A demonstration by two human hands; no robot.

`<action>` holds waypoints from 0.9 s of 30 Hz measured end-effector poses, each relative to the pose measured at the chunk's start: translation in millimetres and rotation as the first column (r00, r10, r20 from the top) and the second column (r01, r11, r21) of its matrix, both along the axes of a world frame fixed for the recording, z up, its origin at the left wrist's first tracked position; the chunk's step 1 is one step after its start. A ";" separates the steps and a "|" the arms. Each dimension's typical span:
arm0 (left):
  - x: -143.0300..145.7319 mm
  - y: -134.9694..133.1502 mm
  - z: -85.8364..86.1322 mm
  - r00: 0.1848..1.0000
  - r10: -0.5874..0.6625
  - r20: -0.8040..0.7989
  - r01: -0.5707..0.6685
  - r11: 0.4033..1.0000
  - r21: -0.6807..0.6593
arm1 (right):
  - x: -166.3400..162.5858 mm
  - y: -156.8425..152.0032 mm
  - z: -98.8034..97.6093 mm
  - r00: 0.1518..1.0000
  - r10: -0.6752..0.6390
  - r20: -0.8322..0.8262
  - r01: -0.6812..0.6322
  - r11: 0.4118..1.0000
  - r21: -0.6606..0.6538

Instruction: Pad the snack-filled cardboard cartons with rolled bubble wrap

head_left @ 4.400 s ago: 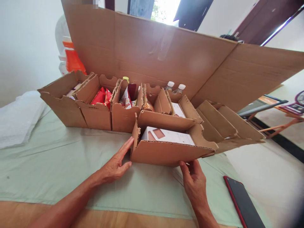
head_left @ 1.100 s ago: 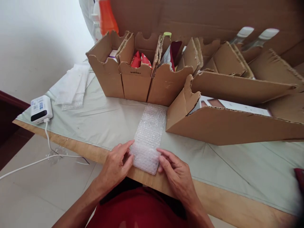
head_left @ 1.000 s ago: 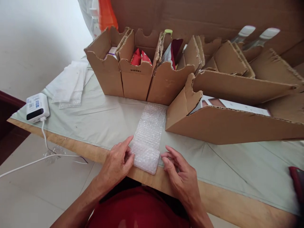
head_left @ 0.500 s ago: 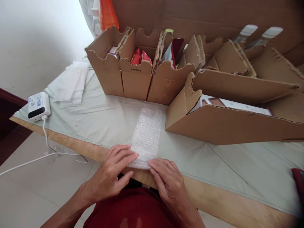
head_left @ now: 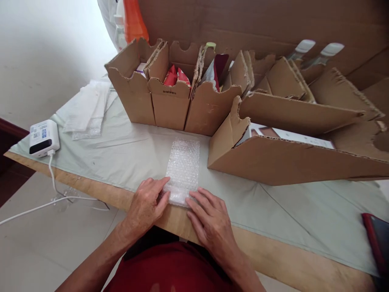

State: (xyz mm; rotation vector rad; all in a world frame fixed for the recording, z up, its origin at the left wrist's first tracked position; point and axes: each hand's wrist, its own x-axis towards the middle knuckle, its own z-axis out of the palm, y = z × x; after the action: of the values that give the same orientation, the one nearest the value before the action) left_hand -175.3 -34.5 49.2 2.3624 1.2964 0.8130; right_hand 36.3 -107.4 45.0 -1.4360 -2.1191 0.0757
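A strip of clear bubble wrap (head_left: 184,162) lies flat on the cloth-covered table, pointing away from me. Its near end looks folded over into a thicker band close to the wooden edge. My left hand (head_left: 148,200) has its thumb and index finger closed on the left side of that band. Fingers spread, my right hand (head_left: 209,217) rests its fingertips on the band's right corner. Whether anything is wrapped inside the fold I cannot tell.
Behind stand cardboard bins (head_left: 170,105) holding packets and boxes; a long low bin (head_left: 291,162) is at right. More bubble wrap sheets (head_left: 86,107) lie at left, near a white device (head_left: 44,138) with a cable. A dark red-edged object (head_left: 375,239) sits far right.
The near end of the bubble wrap has been folded further away from me, so the strip looks shorter. Both hands have moved slightly forward; the left fingers have closed on the edge.
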 end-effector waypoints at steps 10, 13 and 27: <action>-13.8 -11.8 11.3 0.966 -0.214 0.144 0.229 0.968 -0.098 | 8.1 4.2 17.1 0.978 -0.028 -0.208 -0.001 0.990 -0.139; -4.3 -1.6 6.3 0.984 -0.140 0.108 0.151 0.984 -0.094 | 10.1 2.0 13.5 0.981 -0.099 -0.167 0.095 0.995 -0.034; -8.3 -11.8 5.8 0.969 -0.193 0.155 0.205 0.976 -0.067 | 11.4 7.0 20.4 0.988 0.005 -0.154 -0.030 0.987 -0.160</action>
State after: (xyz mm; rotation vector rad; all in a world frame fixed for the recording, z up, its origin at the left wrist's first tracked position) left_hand -183.6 -46.3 55.0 2.2744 0.9960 0.8369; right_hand 47.7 -100.4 65.4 -1.4529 -2.0381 0.3611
